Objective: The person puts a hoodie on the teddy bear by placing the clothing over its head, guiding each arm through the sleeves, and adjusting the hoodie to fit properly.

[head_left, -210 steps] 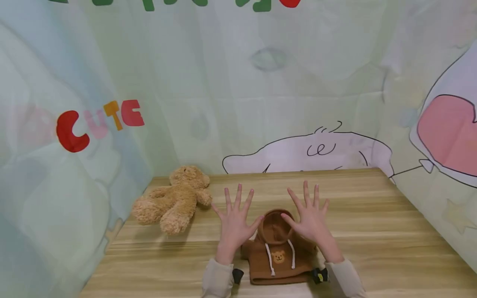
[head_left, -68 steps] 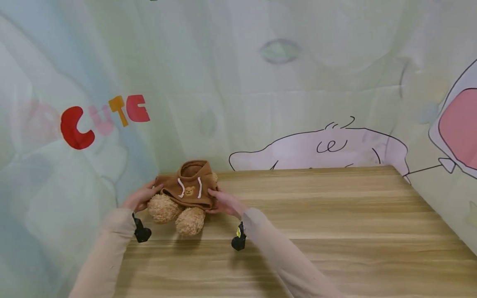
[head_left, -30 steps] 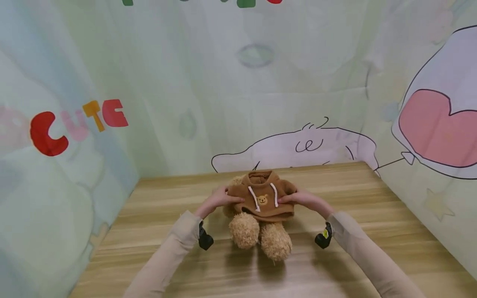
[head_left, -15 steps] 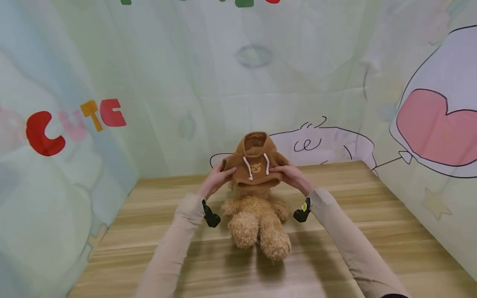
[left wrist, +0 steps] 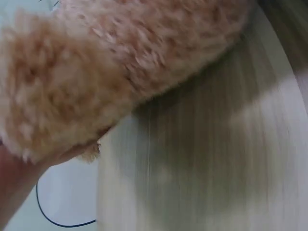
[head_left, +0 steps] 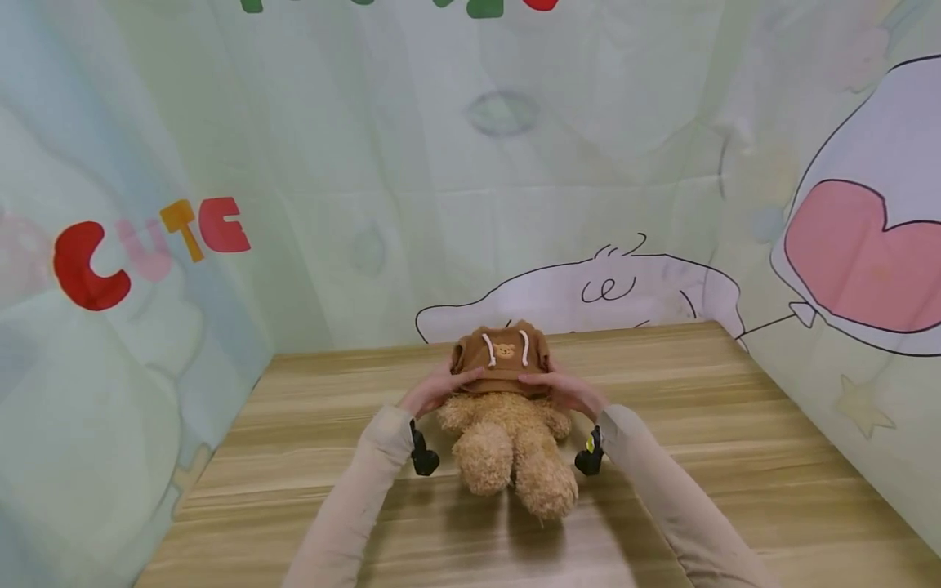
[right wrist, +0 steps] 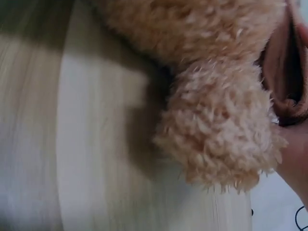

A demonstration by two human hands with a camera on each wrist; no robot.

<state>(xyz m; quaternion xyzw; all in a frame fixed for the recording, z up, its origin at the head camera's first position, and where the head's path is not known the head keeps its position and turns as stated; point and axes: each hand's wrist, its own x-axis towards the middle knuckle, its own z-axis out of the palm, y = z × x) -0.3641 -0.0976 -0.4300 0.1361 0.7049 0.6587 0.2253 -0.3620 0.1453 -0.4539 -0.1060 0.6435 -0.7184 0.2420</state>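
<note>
A small brown hoodie (head_left: pixel 503 359) with white drawstrings covers the head of the tan teddy bear (head_left: pixel 507 412), which lies on its back, feet toward me. My left hand (head_left: pixel 432 389) grips the hoodie's lower edge on the left, thumb on the front. On the other side my right hand (head_left: pixel 577 392) holds the same hem, thumb on top. The bear's belly, arms and legs show; its head is hidden. Close up in the left wrist view is a furry bear arm (left wrist: pixel 62 91). The right wrist view shows the other arm (right wrist: pixel 221 125) beside the hoodie's fabric (right wrist: pixel 284 62).
The bear lies mid-table on a wood-grain table (head_left: pixel 698 457). A printed cloth backdrop (head_left: pixel 331 245) rises behind the table's back edge and along both sides. A black wrist camera (head_left: pixel 424 453) is strapped to the left wrist, another black camera (head_left: pixel 589 457) to the right.
Both hands carried the hoodie to the bear, and the bear came from the back left to mid-table. Over the last half second the hoodie was lowered from above onto its head.
</note>
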